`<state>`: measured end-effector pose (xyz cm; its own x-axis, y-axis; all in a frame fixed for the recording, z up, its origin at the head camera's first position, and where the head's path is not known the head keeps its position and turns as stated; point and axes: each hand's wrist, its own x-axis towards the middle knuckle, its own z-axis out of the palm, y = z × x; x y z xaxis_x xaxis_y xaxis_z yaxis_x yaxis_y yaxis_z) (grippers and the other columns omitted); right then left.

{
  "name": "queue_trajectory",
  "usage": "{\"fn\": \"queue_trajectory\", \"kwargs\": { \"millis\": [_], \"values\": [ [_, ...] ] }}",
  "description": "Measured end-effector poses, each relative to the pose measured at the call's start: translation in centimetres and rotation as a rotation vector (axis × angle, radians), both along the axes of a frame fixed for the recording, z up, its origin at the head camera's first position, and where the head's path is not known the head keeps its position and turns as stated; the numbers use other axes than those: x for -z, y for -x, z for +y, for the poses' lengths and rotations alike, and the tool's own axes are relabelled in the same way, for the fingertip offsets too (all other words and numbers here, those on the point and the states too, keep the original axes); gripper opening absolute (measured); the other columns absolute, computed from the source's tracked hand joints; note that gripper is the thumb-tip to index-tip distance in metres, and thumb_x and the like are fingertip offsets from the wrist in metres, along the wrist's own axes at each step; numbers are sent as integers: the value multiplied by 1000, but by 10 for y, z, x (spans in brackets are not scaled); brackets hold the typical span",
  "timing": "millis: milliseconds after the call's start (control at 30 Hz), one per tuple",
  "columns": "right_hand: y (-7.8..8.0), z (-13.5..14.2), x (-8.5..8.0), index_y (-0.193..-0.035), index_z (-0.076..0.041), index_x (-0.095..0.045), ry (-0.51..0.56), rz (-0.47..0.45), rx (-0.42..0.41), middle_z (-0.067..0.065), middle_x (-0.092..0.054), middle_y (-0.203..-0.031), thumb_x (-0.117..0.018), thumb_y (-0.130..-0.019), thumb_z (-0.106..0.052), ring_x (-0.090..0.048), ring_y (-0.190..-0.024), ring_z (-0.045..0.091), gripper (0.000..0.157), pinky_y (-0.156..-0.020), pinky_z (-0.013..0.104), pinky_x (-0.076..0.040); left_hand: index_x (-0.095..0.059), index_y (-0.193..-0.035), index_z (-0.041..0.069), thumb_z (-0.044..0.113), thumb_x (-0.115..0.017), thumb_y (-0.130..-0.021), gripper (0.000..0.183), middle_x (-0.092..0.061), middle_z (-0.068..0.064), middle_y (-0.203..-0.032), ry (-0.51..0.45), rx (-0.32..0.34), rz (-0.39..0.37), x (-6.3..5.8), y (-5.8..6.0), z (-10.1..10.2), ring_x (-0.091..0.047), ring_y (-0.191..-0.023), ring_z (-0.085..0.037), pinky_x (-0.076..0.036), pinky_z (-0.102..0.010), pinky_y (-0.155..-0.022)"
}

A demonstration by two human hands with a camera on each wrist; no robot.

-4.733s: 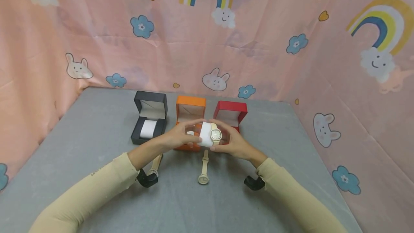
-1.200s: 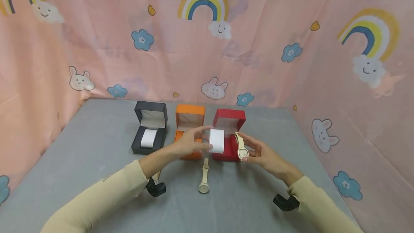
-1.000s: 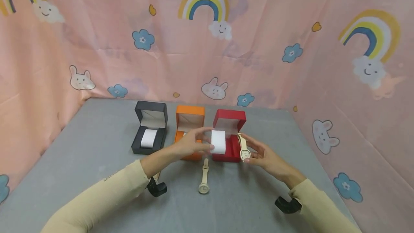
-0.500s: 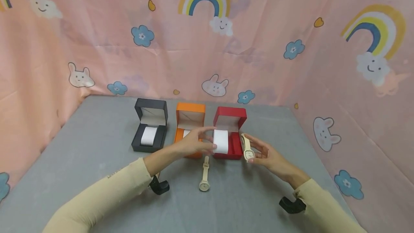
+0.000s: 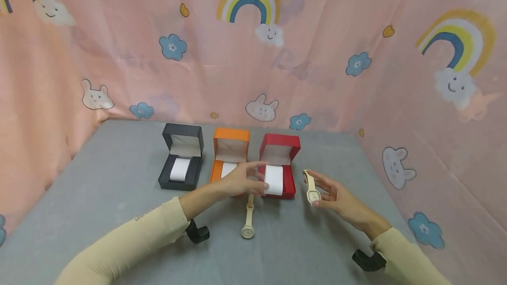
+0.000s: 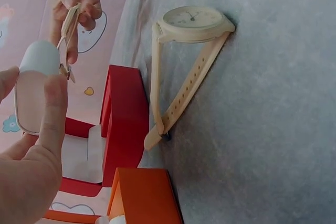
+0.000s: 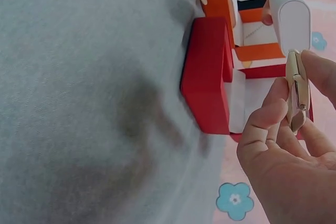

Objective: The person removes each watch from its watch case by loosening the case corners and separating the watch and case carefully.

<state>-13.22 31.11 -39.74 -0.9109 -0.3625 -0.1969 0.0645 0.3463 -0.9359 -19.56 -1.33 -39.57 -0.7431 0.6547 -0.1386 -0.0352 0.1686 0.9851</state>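
Note:
In the head view my left hand [image 5: 245, 180] pinches a white watch cushion [image 5: 274, 180] by its side, overlapping the open red watch box [image 5: 291, 184]. The left wrist view shows thumb and fingers on the cushion's two ends, with no watch around it. To the right, my right hand [image 5: 336, 196] holds a cream wristwatch [image 5: 313, 195] by its strap, its square dial facing up toward the head camera. A second cream watch [image 5: 247, 231], round-faced, lies on the table in front of the boxes; the left wrist view shows its strap buckled in a loop [image 6: 191, 74].
An open orange watch box [image 5: 231, 134] stands left of the red one, partly behind my left hand, with a white cushion [image 5: 228, 169] inside. Farther left is an open black box [image 5: 183, 129] with its own white cushion [image 5: 180, 169]. A grey cloth [image 5: 119, 214] covers the table.
Earlier both hands held the cushion with the square watch around it. The watch has since come off and moved right in my right hand. My left hand has shifted slightly right with the cushion.

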Motion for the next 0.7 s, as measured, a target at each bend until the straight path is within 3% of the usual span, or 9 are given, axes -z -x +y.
{"fn": "queue_trajectory", "kwargs": {
  "millis": [167, 367, 533, 700],
  "values": [
    [-2, 4, 8, -162, -20, -26, 8, 7, -6, 22, -25, -164, -73, -92, -9, -61, -119, 25, 85, -92, 22, -53, -41, -155, 15, 15, -74, -92, 70, -62, -16, -120, 13, 9, 10, 2, -4, 2, -75, -93, -34, -60, -43, -89],
    [-7, 6, 13, -161, -20, -28, -13, -21, 26, 23, -25, -164, -76, -90, -11, -63, -110, 18, 86, -90, 21, -52, -40, -155, 14, 14, -73, -93, 71, -63, -15, -115, 11, 20, 9, 5, -6, 5, -75, -88, -28, -61, -37, -85],
    [-12, 10, 20, -162, -14, -25, 4, -6, -1, 28, -23, -163, -74, -90, -6, -64, -95, 10, 87, -86, 20, -50, -39, -156, 12, 14, -73, -93, 71, -63, -15, -116, 14, 28, 16, 6, -8, 6, -75, -86, -24, -61, -36, -85],
    [-15, 14, 26, -161, -10, -24, -9, 18, -12, 30, -23, -163, -74, -90, -8, -62, -93, 10, 87, -86, 19, -49, -40, -155, 11, 16, -73, -93, 71, -64, -15, -117, 25, 37, 18, 7, -10, 7, -74, -84, -21, -61, -34, -84]
  ]
}}
